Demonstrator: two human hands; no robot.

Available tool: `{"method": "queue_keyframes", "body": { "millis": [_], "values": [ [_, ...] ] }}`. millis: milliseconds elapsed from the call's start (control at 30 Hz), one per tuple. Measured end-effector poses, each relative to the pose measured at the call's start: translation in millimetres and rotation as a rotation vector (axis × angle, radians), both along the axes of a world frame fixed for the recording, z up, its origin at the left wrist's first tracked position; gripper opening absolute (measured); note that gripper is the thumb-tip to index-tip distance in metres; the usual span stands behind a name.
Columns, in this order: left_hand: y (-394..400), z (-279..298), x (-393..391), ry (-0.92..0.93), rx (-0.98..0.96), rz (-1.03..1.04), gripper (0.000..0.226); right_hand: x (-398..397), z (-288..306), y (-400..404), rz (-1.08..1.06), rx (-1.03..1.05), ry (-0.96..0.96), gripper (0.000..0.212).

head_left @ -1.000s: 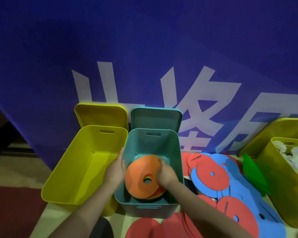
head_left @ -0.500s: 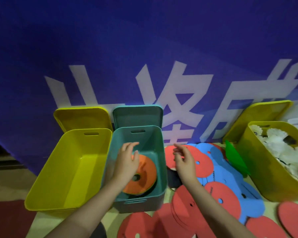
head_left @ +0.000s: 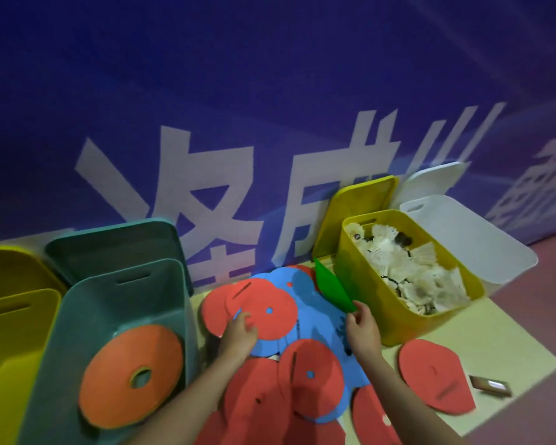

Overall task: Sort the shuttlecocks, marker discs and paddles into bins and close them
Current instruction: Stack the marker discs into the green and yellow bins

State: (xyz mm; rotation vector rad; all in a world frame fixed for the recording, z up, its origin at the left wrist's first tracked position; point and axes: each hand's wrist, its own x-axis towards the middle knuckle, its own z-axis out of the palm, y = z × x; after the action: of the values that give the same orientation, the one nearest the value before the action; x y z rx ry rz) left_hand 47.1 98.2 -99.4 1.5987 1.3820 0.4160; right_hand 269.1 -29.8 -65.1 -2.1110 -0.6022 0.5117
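An orange marker disc [head_left: 132,374] with a big centre hole leans inside the teal bin [head_left: 77,303]. Red paddles [head_left: 264,309] and blue paddles [head_left: 318,316] lie in a loose pile on the floor between the bins. My left hand [head_left: 238,334] rests with bent fingers on the top red paddle. My right hand [head_left: 361,332] pinches the near tip of a green paddle [head_left: 329,287], which leans against the yellow bin [head_left: 366,316] full of white shuttlecocks [head_left: 411,271].
An empty yellow bin [head_left: 10,348] stands at the far left and a white bin [head_left: 482,245] at the far right. Lids lean on the blue banner wall behind the bins. Another red paddle [head_left: 434,380] and a small brown block [head_left: 490,385] lie at the right.
Both hands left the teal bin, with the orange disc staying inside. They moved right to the paddle pile, and my right hand reached the green paddle. The view swung right.
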Motion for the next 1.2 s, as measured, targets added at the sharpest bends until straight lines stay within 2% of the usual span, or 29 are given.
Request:
{"method": "queue_keyframes", "body": {
  "millis": [67,167,300,367,500,533,633,733,833,900,1033,1133,1200],
  "values": [
    [9.0,-5.3,8.7,0.024,-0.077,0.036,0.046,23.1,-4.1,11.3,0.049,-0.054,0.026,0.046],
    [20.8,-10.5,20.6,0.076,-0.156,0.110,0.049,48.4,-11.9,34.8,0.058,-0.098,0.174,0.049],
    [29.7,-21.6,32.9,0.028,-0.239,0.229,0.050,61.9,-29.0,62.2,-0.137,-0.074,0.498,0.047],
    [32.0,-28.1,38.5,-0.021,-0.285,0.335,0.047,67.4,-40.7,67.9,-0.233,-0.055,0.603,0.038],
    [36.1,-38.5,48.4,-0.044,-0.312,0.480,0.047,70.7,-58.1,67.8,-0.237,-0.081,0.662,0.008],
    [37.7,-41.1,50.8,-0.029,-0.297,0.501,0.049,68.3,-62.1,67.5,-0.244,-0.082,0.673,0.016],
    [38.0,-39.1,59.6,-0.038,-0.288,0.531,0.045,67.8,-94.5,65.9,-0.228,-0.126,0.544,0.044],
    [41.0,-47.4,67.8,-0.081,-0.310,0.447,0.029,58.4,-92.7,51.3,-0.167,-0.202,0.568,0.046],
    [42.0,-58.3,77.8,-0.123,-0.370,0.415,0.023,48.4,-81.0,34.1,-0.223,-0.070,0.597,0.043],
    [39.5,-55.9,87.0,-0.103,-0.330,0.428,0.008,43.8,-80.6,23.7,-0.248,-0.016,0.618,0.045],
    [27.4,-36.7,98.6,-0.182,-0.376,0.462,0.024,38.2,-81.3,2.6,-0.327,-0.060,0.615,0.046],
    [20.9,-32.3,88.7,-0.213,-0.383,0.488,0.026,34.7,-86.0,-12.9,-0.336,-0.053,0.531,0.071],
    [18.3,-35.4,74.1,-0.191,-0.289,0.495,0.046,32.8,-93.0,-18.5,-0.312,-0.021,0.535,0.072]
  ]
}}
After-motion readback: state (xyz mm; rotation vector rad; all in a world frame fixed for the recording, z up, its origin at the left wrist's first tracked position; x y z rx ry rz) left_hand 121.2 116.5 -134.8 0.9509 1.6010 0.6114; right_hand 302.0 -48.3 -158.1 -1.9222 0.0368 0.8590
